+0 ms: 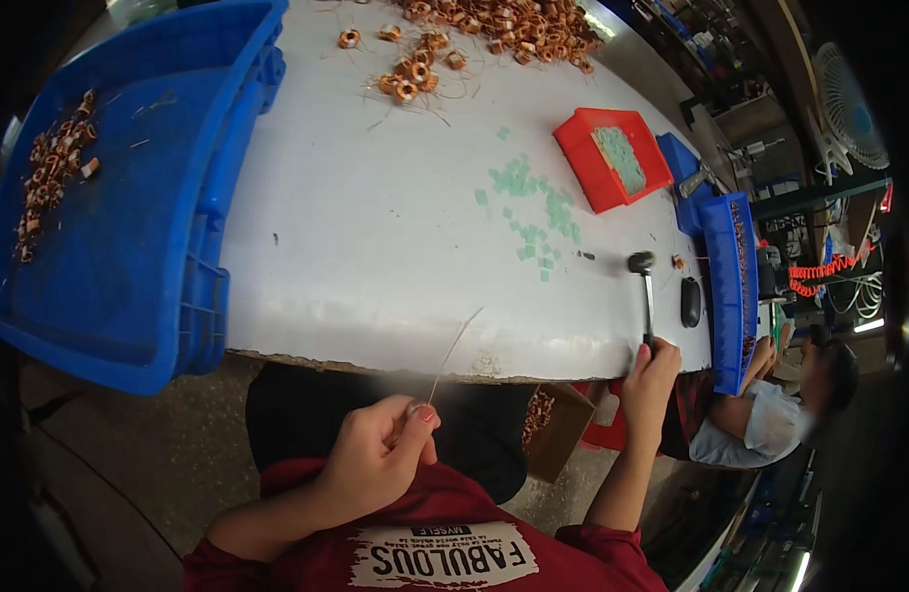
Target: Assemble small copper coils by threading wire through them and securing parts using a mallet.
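My left hand (385, 444) is closed in a pinch in front of the table edge. A thin copper wire (454, 350) sticks up from its fingertips; whatever else the fingers cover is hidden. My right hand (654, 370) is wrapped round the dark handle of a small hammer (649, 291) at the front right edge. Its metal shaft points away from me and its rounded black head lies over the tabletop. A black oval object (690, 302) and one small copper coil (678, 261) are just right of the hammer.
Copper coils (504, 30) are heaped at the far side. A blue tray (203, 197) with more coils stands left. Green square pieces (523, 183) lie scattered near a red bin (582, 158). A long blue bin (727, 296) borders the right, beside another person (750, 424).
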`<state>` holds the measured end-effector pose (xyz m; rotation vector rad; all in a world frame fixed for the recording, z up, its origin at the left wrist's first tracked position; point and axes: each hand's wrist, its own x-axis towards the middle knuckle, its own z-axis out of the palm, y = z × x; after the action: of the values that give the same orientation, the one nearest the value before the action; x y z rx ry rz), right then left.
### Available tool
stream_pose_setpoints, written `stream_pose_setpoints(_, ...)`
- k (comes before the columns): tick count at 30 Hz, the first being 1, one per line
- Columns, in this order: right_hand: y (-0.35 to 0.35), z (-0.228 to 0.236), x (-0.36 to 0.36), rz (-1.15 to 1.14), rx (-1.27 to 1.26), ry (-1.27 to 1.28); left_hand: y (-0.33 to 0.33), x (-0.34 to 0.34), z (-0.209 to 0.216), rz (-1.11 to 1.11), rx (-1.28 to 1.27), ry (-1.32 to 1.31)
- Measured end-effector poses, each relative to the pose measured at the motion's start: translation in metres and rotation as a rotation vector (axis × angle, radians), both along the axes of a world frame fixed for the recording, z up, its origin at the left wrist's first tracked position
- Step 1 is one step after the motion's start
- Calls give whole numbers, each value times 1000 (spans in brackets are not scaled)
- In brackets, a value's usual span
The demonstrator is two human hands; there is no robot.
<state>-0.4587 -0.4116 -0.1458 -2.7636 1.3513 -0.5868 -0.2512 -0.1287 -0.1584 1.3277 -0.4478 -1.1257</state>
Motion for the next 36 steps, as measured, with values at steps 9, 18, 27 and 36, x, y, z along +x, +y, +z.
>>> stream_pose_setpoints(9, 45, 32, 20, 99, 853, -578, -2, 3, -1, 67, -55, 156)
stream_pose_setpoints(18, 87, 33, 46, 420, 1117, -425, -9, 0, -21, 61, -303, 713)
stream_pose_setpoints(27, 82, 40, 59, 657, 865, 272, -10, -4, -50, 174, -539, 1242)
stream_pose_setpoints(36, 78, 48, 73, 630, 697, 354, -20, -1, -49, 192, -553, 1224)
